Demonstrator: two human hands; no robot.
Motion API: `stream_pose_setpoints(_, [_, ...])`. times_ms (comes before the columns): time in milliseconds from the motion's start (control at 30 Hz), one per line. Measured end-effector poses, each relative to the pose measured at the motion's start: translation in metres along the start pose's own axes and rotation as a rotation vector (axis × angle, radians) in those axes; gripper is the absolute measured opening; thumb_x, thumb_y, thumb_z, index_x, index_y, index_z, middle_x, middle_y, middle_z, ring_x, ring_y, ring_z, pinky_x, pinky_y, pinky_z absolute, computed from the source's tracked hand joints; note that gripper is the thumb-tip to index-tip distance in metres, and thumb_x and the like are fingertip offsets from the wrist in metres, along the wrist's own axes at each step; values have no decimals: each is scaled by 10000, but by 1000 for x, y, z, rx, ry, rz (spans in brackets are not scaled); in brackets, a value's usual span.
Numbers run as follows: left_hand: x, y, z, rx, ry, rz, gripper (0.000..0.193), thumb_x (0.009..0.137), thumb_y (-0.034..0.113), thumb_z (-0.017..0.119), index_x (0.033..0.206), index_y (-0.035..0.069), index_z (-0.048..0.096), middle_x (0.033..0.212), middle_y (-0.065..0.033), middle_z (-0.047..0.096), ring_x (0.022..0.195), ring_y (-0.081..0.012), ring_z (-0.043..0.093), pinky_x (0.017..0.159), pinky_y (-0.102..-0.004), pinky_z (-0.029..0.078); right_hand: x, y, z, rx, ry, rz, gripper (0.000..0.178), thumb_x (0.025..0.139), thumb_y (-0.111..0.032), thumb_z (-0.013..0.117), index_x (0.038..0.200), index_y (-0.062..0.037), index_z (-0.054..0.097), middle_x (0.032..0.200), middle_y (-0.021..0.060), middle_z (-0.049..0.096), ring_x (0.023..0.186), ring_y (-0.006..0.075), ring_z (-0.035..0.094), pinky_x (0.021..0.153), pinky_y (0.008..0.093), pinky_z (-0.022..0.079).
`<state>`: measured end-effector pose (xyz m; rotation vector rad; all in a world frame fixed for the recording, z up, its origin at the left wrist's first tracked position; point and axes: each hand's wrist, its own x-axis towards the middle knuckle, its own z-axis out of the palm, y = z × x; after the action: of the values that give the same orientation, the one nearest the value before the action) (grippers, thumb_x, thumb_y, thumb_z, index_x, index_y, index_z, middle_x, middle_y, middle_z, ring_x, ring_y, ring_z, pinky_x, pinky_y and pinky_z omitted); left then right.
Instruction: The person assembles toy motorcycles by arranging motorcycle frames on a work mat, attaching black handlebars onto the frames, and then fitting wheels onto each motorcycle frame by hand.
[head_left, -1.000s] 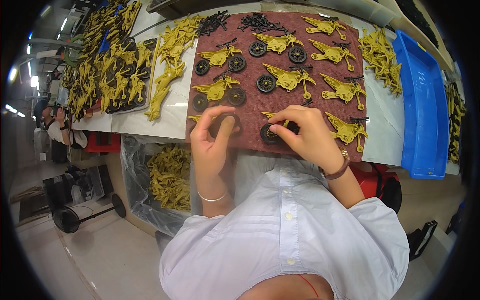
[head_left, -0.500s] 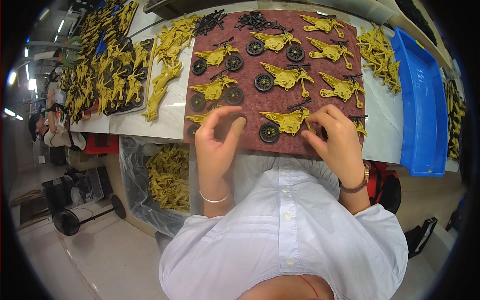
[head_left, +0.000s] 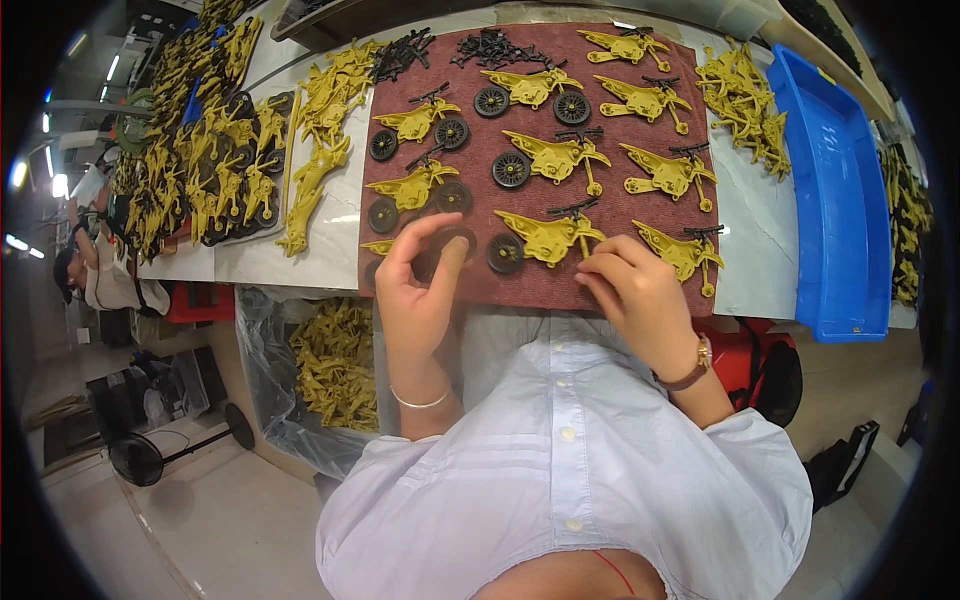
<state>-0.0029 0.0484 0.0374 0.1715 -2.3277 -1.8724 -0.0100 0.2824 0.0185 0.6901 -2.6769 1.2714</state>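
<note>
Yellow toy motorcycles with black handlebars lie in columns on a dark red mat (head_left: 480, 170). My right hand (head_left: 635, 285) has thumb and fingertips pinched at the front fork of the nearest middle toy motorcycle (head_left: 545, 238), which has a black wheel only at its rear. To its left, the thumb and index finger of my left hand (head_left: 415, 290) curve round a black wheel (head_left: 458, 240), blurred and partly hidden. Behind that hand lies another toy motorcycle (head_left: 377, 247), mostly covered. The front motorcycle of the right column (head_left: 680, 252) shows no wheels.
Black handlebar parts (head_left: 495, 47) are heaped at the mat's far edge. Yellow parts (head_left: 745, 105) lie on the right, beside a blue tray (head_left: 835, 200). More yellow bodies (head_left: 320, 160) fill the left side. A plastic-lined bin (head_left: 335, 365) stands below the table edge. A person (head_left: 100, 270) is at far left.
The view has shifted slightly, moving the mat left in the picture. My right fingers have drawn closer together at the fork. My left hand keeps nearly the same pose.
</note>
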Motion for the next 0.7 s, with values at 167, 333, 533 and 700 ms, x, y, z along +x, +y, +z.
stream_pose_setpoints(167, [5, 4, 6, -142, -15, 8, 158, 912, 24, 607, 1059, -35, 611, 1047, -91, 647, 948, -119, 605, 790, -247, 517, 10, -4, 10, 10, -132, -31, 176, 795, -65, 674, 952, -32, 601, 923, 127, 538, 720, 288, 594, 641, 374, 500])
stream_pose_setpoints(333, [8, 8, 8, -20, -152, 122, 126, 915, 38, 580, 1020, -26, 612, 1055, -97, 605, 993, -158, 568, 861, -287, 465, 27, 7, -13, 159, 224, -63, 349, 790, 112, 498, 1113, -21, 505, 1058, 150, 439, 909, 256, 542, 820, 348, 465])
stream_pose_setpoints(533, [-6, 18, 33, 232, -372, 184, 143, 820, -8, 657, 961, -12, 681, 867, -71, 639, 758, -111, 572, 654, -232, 437, 53, 22, -21, 314, 182, 49, 522, 787, 145, 496, 1267, -59, 477, 1075, 168, 591, 1002, 312, 609, 823, 388, 485])
stream_pose_setpoints(700, [-5, 14, 49, 253, -417, 234, 163, 817, 23, 683, 975, -18, 683, 876, -102, 692, 701, -136, 624, 620, -237, 467, 65, 23, -11, 149, 256, -83, 551, 760, 124, 590, 1262, -100, 538, 1007, 160, 647, 909, 304, 658, 767, 374, 526])
